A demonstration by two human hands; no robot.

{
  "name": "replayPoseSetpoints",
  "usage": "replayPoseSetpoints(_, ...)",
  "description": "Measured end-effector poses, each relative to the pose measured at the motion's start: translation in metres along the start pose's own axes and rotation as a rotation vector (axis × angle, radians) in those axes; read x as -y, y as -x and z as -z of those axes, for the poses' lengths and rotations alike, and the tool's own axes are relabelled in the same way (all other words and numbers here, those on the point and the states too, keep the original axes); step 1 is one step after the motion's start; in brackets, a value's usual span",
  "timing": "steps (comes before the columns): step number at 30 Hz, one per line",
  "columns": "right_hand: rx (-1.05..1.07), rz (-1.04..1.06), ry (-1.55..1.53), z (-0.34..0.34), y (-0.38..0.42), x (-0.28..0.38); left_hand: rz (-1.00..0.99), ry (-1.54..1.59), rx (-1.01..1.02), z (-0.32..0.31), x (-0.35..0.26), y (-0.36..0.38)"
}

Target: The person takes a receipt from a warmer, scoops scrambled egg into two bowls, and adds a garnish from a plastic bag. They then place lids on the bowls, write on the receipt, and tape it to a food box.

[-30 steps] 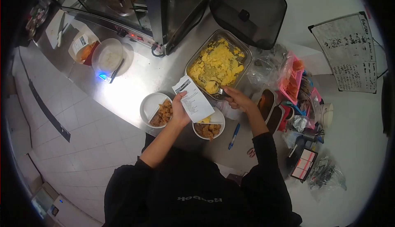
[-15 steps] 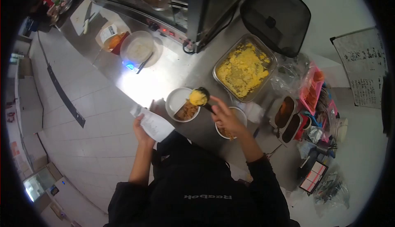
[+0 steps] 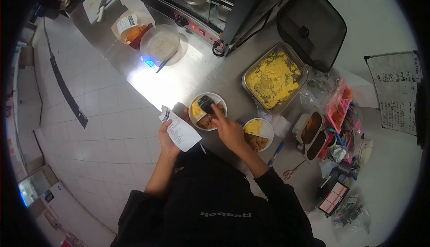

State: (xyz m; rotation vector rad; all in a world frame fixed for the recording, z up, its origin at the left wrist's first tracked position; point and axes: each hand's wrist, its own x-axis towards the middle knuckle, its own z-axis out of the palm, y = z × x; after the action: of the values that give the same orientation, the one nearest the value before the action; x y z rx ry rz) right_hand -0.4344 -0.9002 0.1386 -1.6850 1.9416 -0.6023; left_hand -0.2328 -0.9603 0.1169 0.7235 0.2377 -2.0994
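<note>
My left hand (image 3: pixel 168 140) is closed on a printed paper slip (image 3: pixel 181 132), probably a receipt. A black serving spoon (image 3: pixel 206 104) is gripped in my right hand (image 3: pixel 233 136), its bowl tipped down inside a round divided white bowl (image 3: pixel 222 101). Yellow scrambled egg (image 3: pixel 195 109) lies in that bowl beside browned, minced-looking food (image 3: pixel 206 122). Right of my right hand stands a second divided white bowl (image 3: pixel 267 131), holding egg and similar brown food. Behind it a rectangular tray (image 3: pixel 245 82) contains a layer of scrambled egg (image 3: pixel 274 79).
A plastic tub (image 3: pixel 160 45) sits on a lit scale (image 3: pixel 150 62), near a food box (image 3: pixel 130 20) and a knife (image 3: pixel 102 7). A heated display case (image 3: pixel 197 29) lines the back. At right are a dark lid (image 3: pixel 313 23), sauce containers (image 3: pixel 312 128), a blue pen (image 3: pixel 276 153) and scissors (image 3: pixel 291 171).
My right hand has moved left, bringing the spoon from beside the left bowl into it, and egg now lies there. The second bowl has come into fuller view. The camera view has shifted slightly.
</note>
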Motion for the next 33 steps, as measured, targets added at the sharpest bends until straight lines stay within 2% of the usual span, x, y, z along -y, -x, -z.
replayPoseSetpoints(3,-0.002,0.166,0.084,-0.005,0.0,0.006,0.01,0.007,0.007,0.001,-0.002,-0.001)
replayPoseSetpoints(5,-0.021,0.074,0.001,0.0,0.001,0.01,0.004,-0.026,0.015,-0.004,-0.003,0.001)
replayPoseSetpoints(8,0.062,-0.006,-0.067,-0.003,0.001,0.008,-0.187,-0.246,-0.234,-0.028,-0.004,0.008)
replayPoseSetpoints(9,0.101,-0.028,-0.077,-0.006,0.0,0.006,-0.203,-0.204,-0.197,-0.037,-0.006,0.008)
replayPoseSetpoints(12,-0.227,0.003,-0.412,-0.011,0.002,-0.004,-0.26,-0.139,-0.075,-0.046,-0.023,0.0)
replayPoseSetpoints(14,-0.113,-0.278,-1.045,0.008,-0.002,-0.018,-0.318,-0.149,0.047,-0.075,-0.018,-0.005)
replayPoseSetpoints(15,0.028,-0.478,-1.44,0.032,0.002,-0.029,-0.35,-0.154,0.108,-0.086,-0.015,-0.009)
replayPoseSetpoints(16,0.186,-0.674,-1.833,0.057,0.005,-0.037,-0.255,-0.199,0.128,-0.091,-0.009,-0.012)
replayPoseSetpoints(17,0.098,-0.684,-1.847,0.073,0.009,-0.047,-0.164,-0.241,0.146,-0.096,-0.002,-0.015)
replayPoseSetpoints(19,-0.12,-0.709,-1.58,0.11,0.01,-0.074,0.037,-0.278,0.21,-0.12,0.03,-0.018)
replayPoseSetpoints(21,-0.311,-0.756,-0.97,0.136,0.01,-0.103,0.266,-0.322,0.164,-0.115,0.065,-0.033)
replayPoseSetpoints(22,-0.366,-0.726,-0.568,0.138,0.008,-0.115,0.286,-0.399,0.209,-0.117,0.088,-0.041)
replayPoseSetpoints(24,-0.442,-0.617,0.232,0.129,0.006,-0.148,0.475,-0.383,0.199,-0.106,0.12,-0.065)
replayPoseSetpoints(26,-0.372,-0.59,0.334,0.108,-0.004,-0.158,0.514,-0.405,0.082,-0.1,0.145,-0.081)
replayPoseSetpoints(28,-0.241,-0.583,0.32,0.094,-0.016,-0.151,0.493,-0.426,0.076,-0.102,0.155,-0.086)
replayPoseSetpoints(31,-0.35,-0.402,0.092,0.097,-0.016,-0.146,0.497,-0.427,0.055,-0.099,0.156,-0.087)
replayPoseSetpoints(33,-0.307,-0.537,0.277,0.127,-0.017,-0.146,0.501,-0.409,0.046,-0.097,0.15,-0.089)
